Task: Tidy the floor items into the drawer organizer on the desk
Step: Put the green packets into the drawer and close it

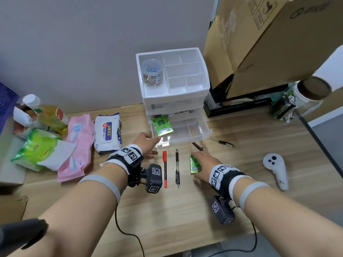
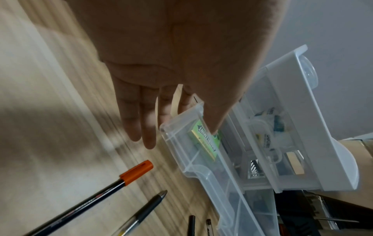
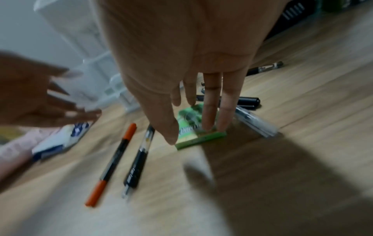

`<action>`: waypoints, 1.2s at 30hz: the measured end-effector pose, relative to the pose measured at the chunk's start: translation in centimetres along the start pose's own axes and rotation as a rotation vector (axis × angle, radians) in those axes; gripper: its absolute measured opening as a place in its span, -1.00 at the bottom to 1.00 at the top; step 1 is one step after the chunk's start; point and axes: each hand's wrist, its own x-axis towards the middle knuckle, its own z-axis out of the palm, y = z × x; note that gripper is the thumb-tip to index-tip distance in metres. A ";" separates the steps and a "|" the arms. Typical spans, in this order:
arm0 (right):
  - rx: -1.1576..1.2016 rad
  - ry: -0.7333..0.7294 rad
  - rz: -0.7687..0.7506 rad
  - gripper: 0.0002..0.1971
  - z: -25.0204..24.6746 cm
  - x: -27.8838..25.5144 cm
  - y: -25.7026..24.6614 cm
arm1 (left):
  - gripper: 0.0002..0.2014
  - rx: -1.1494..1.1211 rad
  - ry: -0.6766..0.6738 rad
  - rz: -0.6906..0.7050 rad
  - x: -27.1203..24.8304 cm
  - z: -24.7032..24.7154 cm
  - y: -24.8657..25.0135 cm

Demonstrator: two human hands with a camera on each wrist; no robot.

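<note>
Two green gum packs: one [image 1: 163,125] already lies in the left compartment of the open bottom drawer [image 1: 193,139], the other [image 1: 195,165] lies flat on the wood surface [image 1: 185,210] just in front of it. The right hand [image 1: 206,165] rests over this second pack, fingers [image 3: 209,115] straight and touching its top face, thumb beside its edge, not yet closed round it; probably settling for a pinch and lift toward the same compartment. The left hand [image 1: 147,143] holds nothing, its straight fingers spread by the drawer's front left corner; I judge it is steadying the drawer, though contact is hard to tell. One red marker [image 1: 164,168] and one black pen [image 1: 177,167] lie side by side between the hands, apart from each other, likely lined up for an easy pick. Further dark pens [image 1: 225,143] lie near the drawer's right front. The drawer belongs to a white organizer [image 1: 203,93] whose top tray holds a clear tub of clips [image 1: 152,72]. Leftward: wipes pack [image 1: 107,133], pink packet [image 1: 78,143], green packet [image 1: 37,149], bottle [image 1: 46,112]. Rightward: white controller [image 1: 276,170], cardboard box [image 1: 269,43].
</note>
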 end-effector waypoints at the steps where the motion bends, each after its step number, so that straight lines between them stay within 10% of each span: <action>1: -0.043 -0.018 0.000 -0.08 0.3 0.1 0.1 | -0.42 -0.019 0.000 -0.001 0.0 0.0 -0.2; 7: -0.250 0.034 0.043 -0.04 1.4 1.2 0.1 | -0.36 -0.065 -0.032 0.031 0.4 -0.1 -1.5; 17: 0.051 0.149 -0.102 -0.88 -2.8 0.1 -2.0 | -0.32 -0.085 -0.059 0.057 0.8 0.0 -1.1; 23: 0.865 0.258 -0.151 -0.88 -8.5 -0.1 -5.5 | -0.36 -0.058 -0.040 0.030 0.8 0.0 0.0; 27: 0.632 0.489 0.077 -0.87 -10.1 3.0 -5.6 | -0.18 -0.018 -0.081 0.062 0.8 -0.3 -0.2; 36: 0.495 0.281 0.228 -0.58 -9.1 8.4 -7.2 | 0.02 0.291 0.000 0.170 2.4 -0.5 -0.9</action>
